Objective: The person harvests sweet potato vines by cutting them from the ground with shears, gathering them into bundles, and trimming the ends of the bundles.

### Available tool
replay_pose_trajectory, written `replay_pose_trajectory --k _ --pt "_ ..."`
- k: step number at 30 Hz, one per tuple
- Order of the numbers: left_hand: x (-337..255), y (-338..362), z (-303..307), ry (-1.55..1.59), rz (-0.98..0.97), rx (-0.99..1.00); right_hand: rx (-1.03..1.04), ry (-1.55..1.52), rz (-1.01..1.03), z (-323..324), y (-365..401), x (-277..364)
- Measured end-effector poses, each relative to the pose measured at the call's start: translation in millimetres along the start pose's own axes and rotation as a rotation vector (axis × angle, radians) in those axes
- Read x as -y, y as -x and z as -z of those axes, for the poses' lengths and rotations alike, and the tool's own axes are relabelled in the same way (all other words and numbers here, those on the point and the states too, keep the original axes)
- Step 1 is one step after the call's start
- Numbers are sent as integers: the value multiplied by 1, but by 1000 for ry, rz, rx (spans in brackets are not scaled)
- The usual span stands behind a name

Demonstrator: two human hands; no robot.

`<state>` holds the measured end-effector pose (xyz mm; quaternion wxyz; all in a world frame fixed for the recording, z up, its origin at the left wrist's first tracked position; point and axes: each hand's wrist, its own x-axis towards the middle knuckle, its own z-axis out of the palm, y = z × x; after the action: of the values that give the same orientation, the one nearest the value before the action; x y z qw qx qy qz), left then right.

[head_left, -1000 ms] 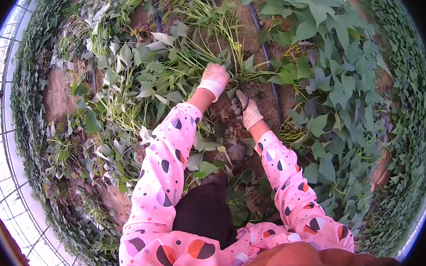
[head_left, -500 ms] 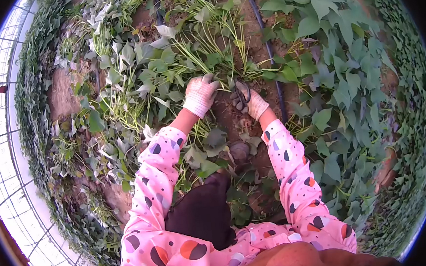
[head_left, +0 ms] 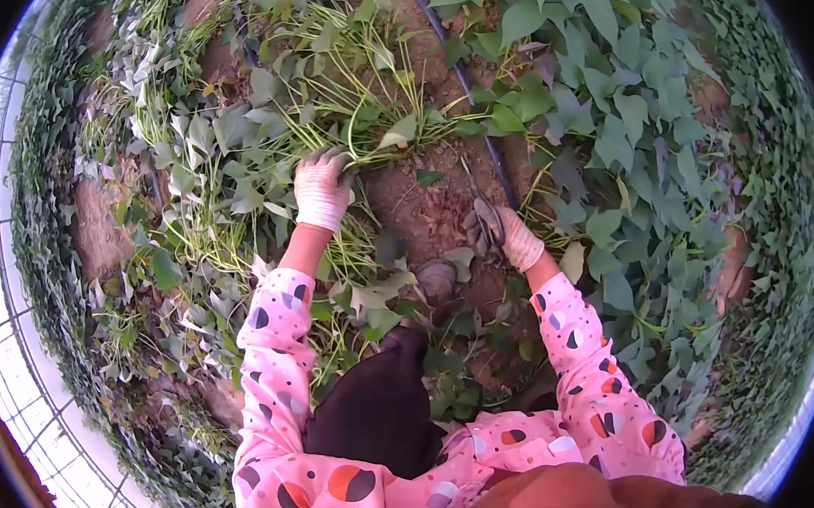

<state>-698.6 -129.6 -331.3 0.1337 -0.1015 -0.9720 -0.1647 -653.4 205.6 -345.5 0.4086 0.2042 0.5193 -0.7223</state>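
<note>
My left hand [head_left: 324, 189], in a pale glove with grey fingertips, is closed around a bunch of long green vine stems [head_left: 360, 116] that spread upward and left. Lower and to the right, my right hand [head_left: 514, 239], gloved alike, holds a pair of dark scissors [head_left: 476, 192]. Their blades point up and away from me over bare soil, apart from the stems. The fingers of my right hand are wrapped at the looped handles. Whether the blades are parted is too small to tell.
A black drip hose [head_left: 458, 66] runs along the soil just beyond the scissors. Dense upright leaves [head_left: 619, 116] grow on the right. Loose vines with upturned leaves [head_left: 201, 141] lie on the left. My shoe [head_left: 435, 280] stands on the brown soil [head_left: 414, 216] between my arms.
My left hand has moved left with the stems. My right hand has drawn back, down and to the right, with the scissors, so the hands are farther apart and more soil shows.
</note>
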Motion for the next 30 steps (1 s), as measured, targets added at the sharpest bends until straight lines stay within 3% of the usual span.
replay_pose_trajectory --k 3,5,7,9,10,11,13,15,16,19,21,23,25,27,30 --pt "-9 15 30 126 10 -64 -132 0 112 57 53 -2" --pt "17 33 38 311 327 -124 -368 55 203 72 97 8" --pt "-12 13 84 826 576 -544 -489 118 143 92 118 -7" --pt "-7 9 119 764 563 -719 -487 -29 101 117 113 -62" --pt "-17 4 134 719 558 -759 -472 -133 -92 122 111 -82" --pt "-25 2 145 670 557 -801 -326 -45 -123 128 105 -111" --pt "-38 7 149 704 531 -829 -432 1532 1036 184 59 -219" --pt "-54 13 147 689 418 -738 -518 1162 409 117 90 -175" --pt "-61 18 142 724 441 -657 -597 957 236 76 115 -130" --pt "-93 19 129 803 341 -343 -530 1130 138 53 148 -84" --pt "-92 23 108 678 230 -99 -469 1189 51 53 157 -72" --pt "-111 15 91 770 231 113 -265 1314 -114 49 161 -61" --pt "-124 5 61 731 113 185 -241 1317 -104 46 158 -51" --pt "-137 -6 50 455 -35 342 -157 1456 -215 41 154 -30" --pt "-152 -19 17 366 -173 502 -116 1481 -148 37 150 -34"
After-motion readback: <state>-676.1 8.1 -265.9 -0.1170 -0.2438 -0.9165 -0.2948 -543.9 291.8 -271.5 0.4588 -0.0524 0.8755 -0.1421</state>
